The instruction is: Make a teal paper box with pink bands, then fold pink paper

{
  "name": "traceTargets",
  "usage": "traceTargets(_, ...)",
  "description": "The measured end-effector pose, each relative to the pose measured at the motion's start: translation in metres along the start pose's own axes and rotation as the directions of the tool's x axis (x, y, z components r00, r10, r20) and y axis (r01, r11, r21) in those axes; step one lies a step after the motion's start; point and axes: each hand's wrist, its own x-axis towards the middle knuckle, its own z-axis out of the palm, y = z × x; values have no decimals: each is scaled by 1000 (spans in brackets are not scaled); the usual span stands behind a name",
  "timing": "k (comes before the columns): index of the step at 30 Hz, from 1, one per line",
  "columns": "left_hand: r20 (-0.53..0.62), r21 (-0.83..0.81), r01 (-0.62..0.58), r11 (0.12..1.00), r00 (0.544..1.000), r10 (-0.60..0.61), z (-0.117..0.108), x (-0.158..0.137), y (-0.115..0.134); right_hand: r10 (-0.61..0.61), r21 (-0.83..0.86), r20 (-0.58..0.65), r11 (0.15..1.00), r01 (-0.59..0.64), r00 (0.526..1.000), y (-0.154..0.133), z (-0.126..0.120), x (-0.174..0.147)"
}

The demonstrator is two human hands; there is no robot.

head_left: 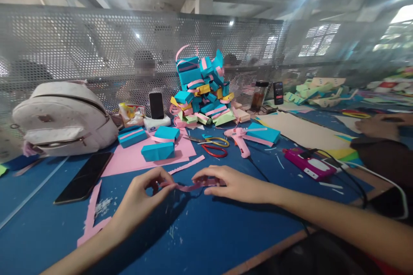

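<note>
Fingers of the left hand [144, 190]: pinched on a pink strip [191, 187]. Fingers of the right hand [232, 184]: curled about it; whether gripping, I cannot tell. Strip: slack between both hands, long axis left to right, above the table [209, 234].

Strip [192, 187]: pink, narrow, long and thin, looks like paper. Edges uneven. Held roughly crosswise, between left hand [145, 191] and right hand [226, 184]. Left end pinched between thumb and fingertips. Free span short; dips just past the left fingertips, then rises gently toward the right: slack and wavy, not pulled straight. Right part runs in between curved fingers and thumb, partly covered there; firmness of that hold unclear. Bare blue tabletop [206, 232] beneath; whether the span touches it, cannot tell. Far end hidden.
</note>
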Motion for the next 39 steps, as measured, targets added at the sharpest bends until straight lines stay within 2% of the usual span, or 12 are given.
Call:
traceTargets(4, -31, -60, -59, 996, 998, 58, 3, 6, 12, -43, 11, 70, 999, 43, 997, -8, 7, 11)
traceTargets(7, -57, -116, -109, 987, 993, 103, -1, 6, 15, -51, 24, 77, 998, 49, 996, -8, 10, 15)
traceTargets(11, -58, -130, -148, 980, 988, 142, -9, 0, 10, 5, 199, 101, 980, -25, 995, -3, 11, 16)
traceTargets(16, 82, -49, -154, 987, 984, 158, -10, -10, 4, 43, 277, 157, 957, -86, 987, 3, 11, 13)
traceTargets(20, 271, 81, -223, 971, 943, 194, -16, -11, -4, 57, 145, 179, 986, -83, 982, 8, 10, 10)
traceTargets(22, 302, 231, -314, 921, 923, 239, -27, -8, -12, 70, 55, 160, 995, -80, 985, 9, 8, 10)
traceTargets(23, 314, 464, -439, 769, 894, 321, -35, -5, -17, 71, 22, 145, 997, -75, 987, 10, 7, 10)
traceTargets(24, 288, 558, -449, 698, 893, 345, -44, -1, -22, 71, -5, 128, 997, -71, 989, 11, 5, 11)
traceTargets(28, 222, 729, -407, 550, 901, 373, -75, 22, -44, 71, -91, 85, 994, -64, 994, 16, -1, 16)
traceTargets(31, 225, 765, -412, 496, 891, 394, -81, 43, -58, 65, -127, 69, 990, -56, 996, 19, -2, 20)
traceTargets(35, 271, 733, -453, 508, 879, 392, -76, 67, -69, 56, -168, 48, 985, -47, 997, 21, -1, 21)
traceTargets(39, 217, 665, -441, 603, 887, 409, -74, 79, -71, 52, -205, 19, 978, -47, 998, 21, -2, 14)
